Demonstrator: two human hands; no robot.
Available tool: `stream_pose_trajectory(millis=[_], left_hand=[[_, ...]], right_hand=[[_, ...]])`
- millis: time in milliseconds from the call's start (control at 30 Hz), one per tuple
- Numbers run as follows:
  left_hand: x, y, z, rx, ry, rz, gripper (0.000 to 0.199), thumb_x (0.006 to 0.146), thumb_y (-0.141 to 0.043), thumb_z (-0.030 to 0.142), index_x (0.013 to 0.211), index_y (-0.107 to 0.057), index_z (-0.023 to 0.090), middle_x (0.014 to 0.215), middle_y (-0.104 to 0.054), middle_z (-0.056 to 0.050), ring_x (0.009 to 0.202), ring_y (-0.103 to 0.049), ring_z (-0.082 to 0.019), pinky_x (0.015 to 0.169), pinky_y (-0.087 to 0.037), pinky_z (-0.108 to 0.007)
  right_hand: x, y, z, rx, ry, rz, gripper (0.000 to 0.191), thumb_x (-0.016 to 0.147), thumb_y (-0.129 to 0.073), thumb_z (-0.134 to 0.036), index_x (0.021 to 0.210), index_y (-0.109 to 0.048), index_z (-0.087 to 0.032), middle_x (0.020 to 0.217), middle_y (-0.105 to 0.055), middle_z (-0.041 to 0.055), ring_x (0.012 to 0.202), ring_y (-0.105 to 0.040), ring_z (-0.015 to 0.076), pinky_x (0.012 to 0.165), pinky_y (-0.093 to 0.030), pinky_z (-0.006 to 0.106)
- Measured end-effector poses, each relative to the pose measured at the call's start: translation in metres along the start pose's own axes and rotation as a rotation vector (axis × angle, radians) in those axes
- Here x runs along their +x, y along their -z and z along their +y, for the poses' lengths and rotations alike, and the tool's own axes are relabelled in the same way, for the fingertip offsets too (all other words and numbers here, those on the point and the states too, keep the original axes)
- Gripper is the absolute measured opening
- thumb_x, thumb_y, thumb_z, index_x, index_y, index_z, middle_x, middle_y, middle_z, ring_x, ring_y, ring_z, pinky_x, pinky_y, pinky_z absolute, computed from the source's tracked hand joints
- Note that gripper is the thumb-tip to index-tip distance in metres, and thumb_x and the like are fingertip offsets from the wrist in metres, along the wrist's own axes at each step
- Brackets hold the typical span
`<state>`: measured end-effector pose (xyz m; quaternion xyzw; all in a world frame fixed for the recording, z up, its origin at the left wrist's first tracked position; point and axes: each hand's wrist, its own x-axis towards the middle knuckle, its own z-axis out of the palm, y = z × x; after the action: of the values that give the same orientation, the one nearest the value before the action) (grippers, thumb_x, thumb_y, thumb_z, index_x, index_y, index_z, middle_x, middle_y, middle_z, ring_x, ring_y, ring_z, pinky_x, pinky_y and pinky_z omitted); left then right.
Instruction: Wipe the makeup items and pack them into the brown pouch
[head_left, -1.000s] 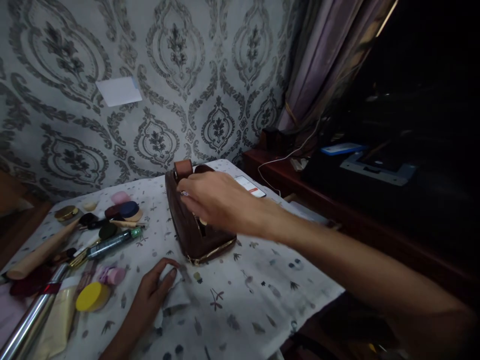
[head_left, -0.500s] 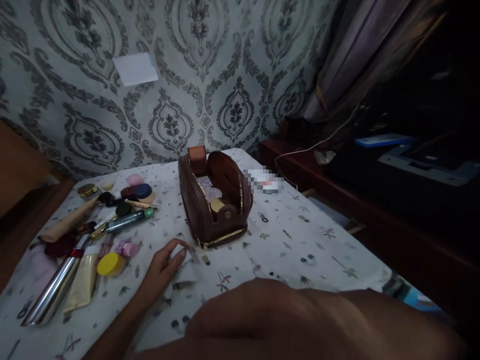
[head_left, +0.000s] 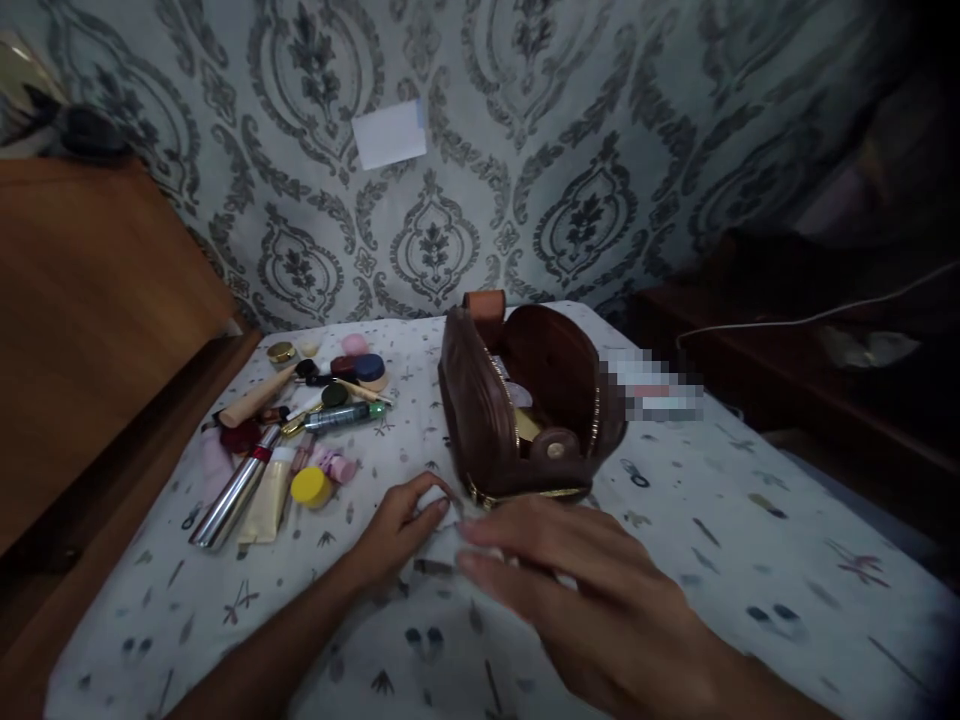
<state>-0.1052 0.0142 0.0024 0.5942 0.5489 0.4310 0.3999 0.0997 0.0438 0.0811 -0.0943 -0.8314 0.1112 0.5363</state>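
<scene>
My left hand (head_left: pixel 405 525) rests low over the patterned cloth, thumb and fingers closed around a small white item (head_left: pixel 435 503) whose kind I cannot make out. Close to its right, my right hand (head_left: pixel 570 580) reaches in with thumb and fingers apart, slightly smeared by motion; I see nothing held in it. Just beyond both hands stands a brown makeup bag (head_left: pixel 480 420), its zip undone and its top gaping. Inside it a yellowish round item (head_left: pixel 527 427) and some pale things partly show.
Makeup lies in a group at left: a silver tube (head_left: pixel 232 500), a cream squeeze tube (head_left: pixel 268 495), a yellow-lidded jar (head_left: pixel 310 487), a teal-green tube (head_left: pixel 341 416) and a navy round compact (head_left: pixel 369 370). A wooden panel (head_left: pixel 105 330) borders the left; a white cable (head_left: pixel 810 322) runs at right.
My right hand has come down from the near foreground to beside my left hand. The view has swung left, so the bag and makeup appear farther right. My left hand keeps its hold.
</scene>
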Motion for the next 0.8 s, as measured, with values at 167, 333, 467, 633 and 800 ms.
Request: stream_pose_trajectory(millis=[167, 333, 467, 633, 800], left_hand=[[0.000, 0.001, 0.000, -0.011, -0.016, -0.013, 0.029, 0.095, -0.049, 0.043, 0.093, -0.062, 0.017, 0.086, -0.064, -0.002, 0.087, -0.059, -0.019, 0.083, -0.045, -0.027], [0.000, 0.003, 0.004, 0.011, 0.035, -0.014, 0.025, 0.094, -0.049, 0.039, 0.093, -0.061, 0.017, 0.083, -0.061, -0.001, 0.081, -0.057, -0.017, 0.076, -0.043, -0.024], [-0.001, 0.003, 0.006, 0.026, 0.056, -0.015, 0.025, 0.093, -0.048, 0.039, 0.092, -0.060, 0.018, 0.077, -0.057, 0.001, 0.073, -0.054, -0.016, 0.070, -0.041, -0.024], [-0.001, 0.001, 0.006, 0.054, 0.073, -0.023, 0.029, 0.094, -0.047, 0.043, 0.094, -0.061, 0.018, 0.078, -0.059, 0.001, 0.074, -0.054, -0.016, 0.069, -0.040, -0.024], [-0.001, 0.000, 0.000, 0.089, 0.105, -0.028, 0.031, 0.095, -0.046, 0.046, 0.096, -0.061, 0.020, 0.078, -0.059, 0.001, 0.072, -0.053, -0.016, 0.067, -0.040, -0.024]], right_hand=[[0.012, -0.006, 0.045, -0.166, 0.075, -0.072, 0.045, 0.086, -0.050, 0.000, 0.121, -0.063, -0.024, 0.109, -0.072, 0.0104, 0.099, -0.070, 0.0218, 0.084, -0.059, 0.037], [0.006, 0.001, 0.070, -0.384, -0.087, -0.070, 0.036, 0.091, -0.054, -0.013, 0.126, -0.060, -0.021, 0.113, -0.068, 0.0135, 0.101, -0.068, 0.0262, 0.085, -0.058, 0.042], [-0.009, 0.007, 0.074, -0.379, -0.073, -0.109, 0.026, 0.090, -0.057, -0.015, 0.115, -0.064, -0.021, 0.100, -0.071, 0.0108, 0.090, -0.069, 0.0245, 0.077, -0.058, 0.040], [-0.036, 0.014, 0.064, -0.244, -0.045, -0.045, 0.036, 0.084, -0.059, -0.003, 0.114, -0.065, -0.019, 0.099, -0.073, 0.0096, 0.093, -0.071, 0.0231, 0.081, -0.059, 0.039], [-0.049, 0.016, 0.062, -0.195, -0.058, -0.028, 0.040, 0.081, -0.057, 0.001, 0.115, -0.064, -0.018, 0.104, -0.073, 0.0115, 0.101, -0.070, 0.0247, 0.085, -0.060, 0.044]])
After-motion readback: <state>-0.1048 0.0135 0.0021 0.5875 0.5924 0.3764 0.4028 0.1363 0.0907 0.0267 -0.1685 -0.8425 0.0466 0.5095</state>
